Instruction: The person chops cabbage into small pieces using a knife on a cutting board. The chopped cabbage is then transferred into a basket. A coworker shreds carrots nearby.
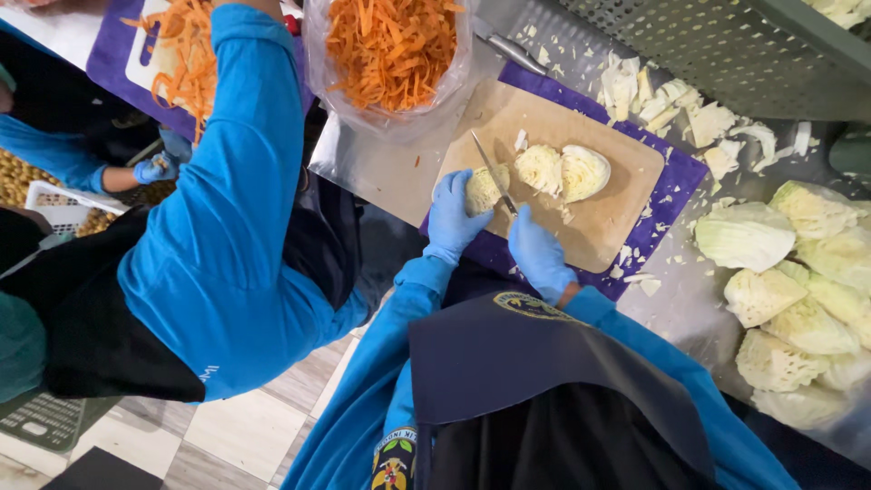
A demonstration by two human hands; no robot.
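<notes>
Head view shows our left hand point(451, 216) with fingers curled around a cabbage piece point(484, 190) at the wooden cutting board point(617, 213)'s near-left edge, our right hand point(539, 254) gripping the knife point(494, 172) mid-cut, two cabbage halves point(562, 171) still uncut beside it.

My gloves are light blue, on my left hand point(454, 218) and right hand point(537, 254). The cabbage point(484, 191) is pale yellow-green, the board point(599, 213) tan, the mat point(676, 186) beneath purple, the shredded carrot point(390, 45) orange.
</notes>
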